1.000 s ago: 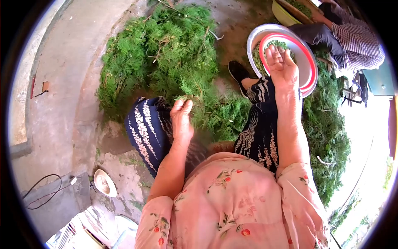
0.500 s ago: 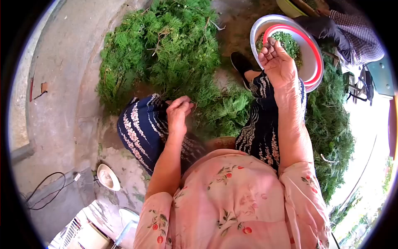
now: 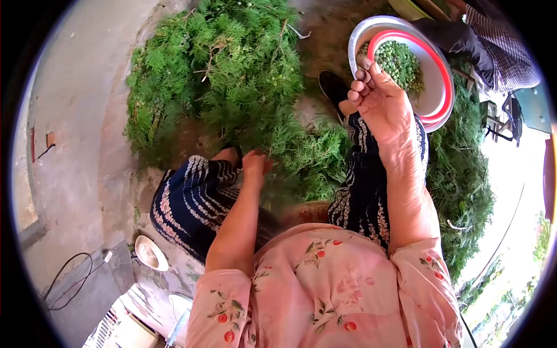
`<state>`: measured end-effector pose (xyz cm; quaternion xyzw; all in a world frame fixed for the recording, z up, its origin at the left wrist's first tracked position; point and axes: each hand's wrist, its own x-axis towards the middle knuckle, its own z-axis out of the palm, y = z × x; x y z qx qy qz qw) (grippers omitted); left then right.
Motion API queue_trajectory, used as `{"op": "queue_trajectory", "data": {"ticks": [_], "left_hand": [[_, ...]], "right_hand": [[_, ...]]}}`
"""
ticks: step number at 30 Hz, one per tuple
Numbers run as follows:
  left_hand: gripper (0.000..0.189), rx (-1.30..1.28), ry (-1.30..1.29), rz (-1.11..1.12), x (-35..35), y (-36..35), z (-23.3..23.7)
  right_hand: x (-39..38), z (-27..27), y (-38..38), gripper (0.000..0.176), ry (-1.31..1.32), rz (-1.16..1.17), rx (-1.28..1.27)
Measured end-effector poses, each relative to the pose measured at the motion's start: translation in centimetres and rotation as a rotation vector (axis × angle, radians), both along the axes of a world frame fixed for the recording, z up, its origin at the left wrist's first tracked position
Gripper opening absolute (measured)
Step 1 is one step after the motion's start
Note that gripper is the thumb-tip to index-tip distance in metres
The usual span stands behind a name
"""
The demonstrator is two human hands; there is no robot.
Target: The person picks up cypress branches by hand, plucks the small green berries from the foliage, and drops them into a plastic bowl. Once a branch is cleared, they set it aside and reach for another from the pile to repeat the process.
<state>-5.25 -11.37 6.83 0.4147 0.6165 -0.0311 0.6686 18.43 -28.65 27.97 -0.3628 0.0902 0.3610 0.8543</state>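
My left hand (image 3: 257, 164) is low between my knees, fingers bent downward at the edge of the green feathery-leaved branches (image 3: 226, 87). Those fingers look closed; whatever is in them is hidden. My right hand (image 3: 386, 104) is raised palm up near the basin, with loosely curled fingers and a bare palm. Beyond its fingertips, a white bowl with a red rim (image 3: 445, 87) sits inside a larger metal basin (image 3: 355, 43). Small round green cones or berries (image 3: 400, 64) lie in the bowl.
Another person's checked sleeve (image 3: 510, 49) is at the upper right, beside a yellow-green bowl (image 3: 408, 8). More cut branches (image 3: 461, 174) lie along my right side. A pale straw-like hat or dish (image 3: 151, 253) and a black cable (image 3: 69, 278) are at lower left.
My left hand has moved slightly down toward the branches and turned, fingers lower. My right hand has shifted a little left and down, its palm still up. The view has shifted slightly.
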Motion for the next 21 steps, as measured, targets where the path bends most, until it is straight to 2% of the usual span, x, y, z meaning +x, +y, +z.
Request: {"op": "queue_trajectory", "data": {"ticks": [1,4,9,11,16,19,21], "left_hand": [[0.027,0.039,0.100,0.130,1.0,-0.8,0.8],[0.030,0.795,0.236,-0.969,-2.7,0.3,-8.8],[0.045,0.121,0.187,-0.610,-1.6,0.2,-8.8],[0.050,-0.048,0.187,-0.481,-1.1,-0.2,-8.3],[0.048,-0.196,0.184,-0.164,-0.8,-0.3,-7.5],[0.027,-0.050,0.099,-0.122,-1.0,-1.7,-8.5],[0.022,-0.048,0.069,-0.216,-0.4,-1.4,-7.6]], "right_hand": [[0.0,0.1,0.1,0.029,0.003,-0.001,-0.002],[-0.2,0.5,0.4,0.029,0.010,0.007,0.013],[-0.4,1.0,1.6,0.028,0.034,0.013,0.003],[-0.5,1.1,2.1,0.030,0.017,0.014,-0.017],[-0.7,1.1,2.2,0.032,-0.026,0.092,-0.041],[-0.6,1.3,2.3,0.032,-0.007,0.083,-0.061],[-0.7,1.3,2.3,0.031,-0.013,0.087,-0.071]]}}
